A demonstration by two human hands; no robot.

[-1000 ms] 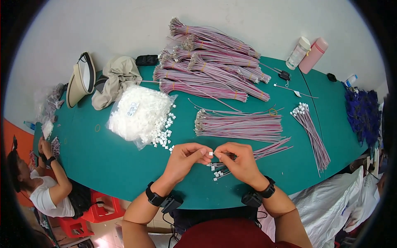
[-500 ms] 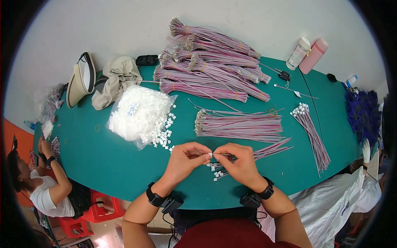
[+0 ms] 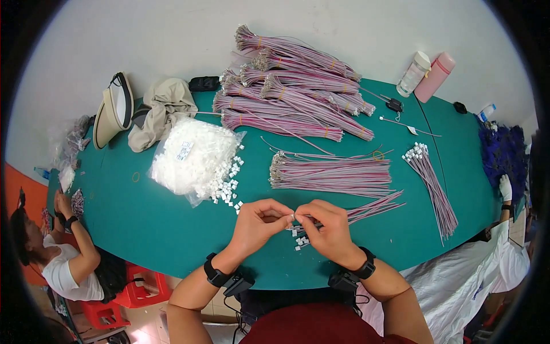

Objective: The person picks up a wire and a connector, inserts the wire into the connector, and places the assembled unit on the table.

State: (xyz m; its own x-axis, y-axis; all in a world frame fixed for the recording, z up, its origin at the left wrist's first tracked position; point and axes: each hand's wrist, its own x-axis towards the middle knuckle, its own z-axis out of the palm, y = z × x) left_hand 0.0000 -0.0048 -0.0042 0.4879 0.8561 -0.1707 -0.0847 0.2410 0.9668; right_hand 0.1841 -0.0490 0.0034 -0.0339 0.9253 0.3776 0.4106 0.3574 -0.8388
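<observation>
My left hand (image 3: 259,225) pinches a small white connector (image 3: 291,217) between thumb and fingertips. My right hand (image 3: 327,228) meets it there, thumb and forefinger closed on the end of a thin cable that is mostly hidden by the fingers. Under and beside the right hand lie several grey-and-pink cables (image 3: 375,208), with white connectors (image 3: 301,243) on their near ends. Just beyond both hands rests a loose bundle of cables (image 3: 332,174). Left of it sits a clear bag of white connectors (image 3: 192,163), with loose connectors (image 3: 228,189) spilled at its side.
Tied cable bundles (image 3: 298,97) are piled at the back. Another bundle with white ends (image 3: 431,192) lies right. A visor (image 3: 113,112), a cloth (image 3: 163,112), a clear bottle (image 3: 413,74) and a pink bottle (image 3: 435,77) stand farther off. A co-worker (image 3: 63,252) sits left; a white-gloved hand (image 3: 505,188) shows right.
My right hand has shifted slightly left and its fingers have drawn in closer to the connector. At the far right, the co-worker's gloved hand has moved up to the dark blue pile.
</observation>
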